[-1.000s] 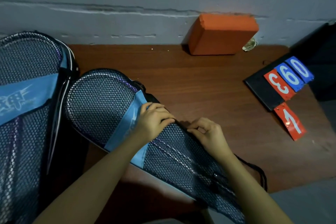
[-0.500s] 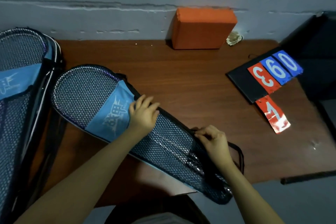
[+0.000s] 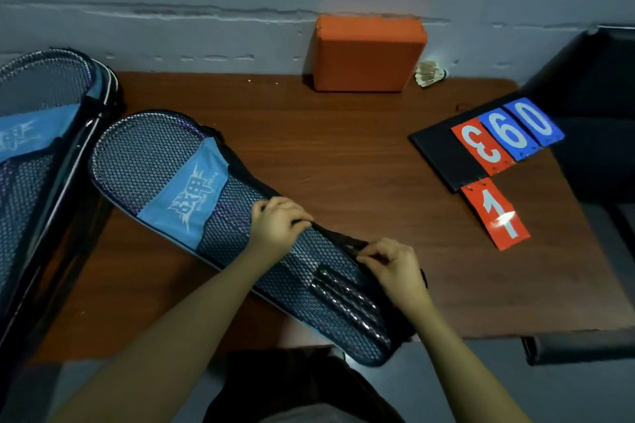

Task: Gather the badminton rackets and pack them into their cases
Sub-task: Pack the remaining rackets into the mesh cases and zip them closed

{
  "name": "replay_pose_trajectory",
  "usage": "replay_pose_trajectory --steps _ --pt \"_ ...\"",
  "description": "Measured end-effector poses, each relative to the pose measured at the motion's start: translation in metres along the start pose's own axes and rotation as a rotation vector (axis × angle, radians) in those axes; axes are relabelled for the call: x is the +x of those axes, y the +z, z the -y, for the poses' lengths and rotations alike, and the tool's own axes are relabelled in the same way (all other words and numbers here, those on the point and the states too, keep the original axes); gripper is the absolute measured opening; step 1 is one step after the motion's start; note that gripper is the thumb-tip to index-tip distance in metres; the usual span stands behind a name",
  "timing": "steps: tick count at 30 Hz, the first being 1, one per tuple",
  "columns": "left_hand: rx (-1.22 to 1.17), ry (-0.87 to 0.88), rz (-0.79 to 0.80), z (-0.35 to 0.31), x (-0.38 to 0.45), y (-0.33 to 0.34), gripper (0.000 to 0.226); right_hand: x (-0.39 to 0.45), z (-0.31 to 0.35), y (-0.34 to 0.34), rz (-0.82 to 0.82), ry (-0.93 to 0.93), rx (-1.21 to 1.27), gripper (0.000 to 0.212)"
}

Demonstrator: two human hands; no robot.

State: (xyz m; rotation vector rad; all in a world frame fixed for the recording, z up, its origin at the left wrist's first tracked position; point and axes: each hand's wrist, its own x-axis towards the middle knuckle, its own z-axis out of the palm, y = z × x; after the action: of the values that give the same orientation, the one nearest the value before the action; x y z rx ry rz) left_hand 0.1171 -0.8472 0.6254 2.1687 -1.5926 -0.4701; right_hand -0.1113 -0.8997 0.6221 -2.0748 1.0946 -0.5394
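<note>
A blue-and-black mesh racket case (image 3: 154, 165) lies diagonally on the brown table (image 3: 343, 154), head end at the far left, handle end over the near edge. Racket frames and dark grips (image 3: 347, 299) show through the mesh. My left hand (image 3: 278, 223) grips the case's upper edge near the middle. My right hand (image 3: 391, 268) pinches the same dark edge a little nearer the handle end; what it holds is too small to make out. A second matching case (image 3: 37, 134) lies at the far left, partly off the table.
An orange block (image 3: 367, 51) stands against the grey wall, with a shuttlecock (image 3: 429, 74) beside it. A black scoreboard (image 3: 443, 151) with red and blue number cards lies at the right. A dark chair (image 3: 591, 96) stands at the right edge.
My right hand has slid along the case's edge toward the handle end, and my left hand has shifted down the case after it. The view has also swung to the right.
</note>
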Motion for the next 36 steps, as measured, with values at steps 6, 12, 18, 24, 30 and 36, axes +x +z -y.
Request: replay_pose_trajectory --steps 6,12,18,24,30,36 --pt "0.128 -0.144 0.003 -0.025 -0.003 0.023 0.024 -0.039 -0.029 -0.036 -0.006 0.079 0.000 0.020" --pt "0.070 0.205 0.264 -0.080 -0.042 0.050 0.030 -0.050 -0.028 -0.037 -0.023 0.116 0.085 0.019" --pt "-0.033 0.095 0.030 -0.092 -0.045 0.060 0.021 -0.054 -0.039 -0.050 -0.025 -0.017 -0.017 0.011" --pt "-0.153 -0.059 -0.099 -0.105 -0.019 0.054 0.017 -0.081 -0.069 -0.065 -0.089 0.099 -0.052 0.008" --pt "-0.017 -0.122 0.006 -0.107 -0.019 0.060 0.029 -0.070 -0.066 -0.058 0.003 0.098 -0.152 0.003" --pt "0.179 -0.342 -0.049 -0.075 -0.062 0.051 0.054 -0.041 -0.051 -0.040 0.047 0.066 -0.202 0.041"
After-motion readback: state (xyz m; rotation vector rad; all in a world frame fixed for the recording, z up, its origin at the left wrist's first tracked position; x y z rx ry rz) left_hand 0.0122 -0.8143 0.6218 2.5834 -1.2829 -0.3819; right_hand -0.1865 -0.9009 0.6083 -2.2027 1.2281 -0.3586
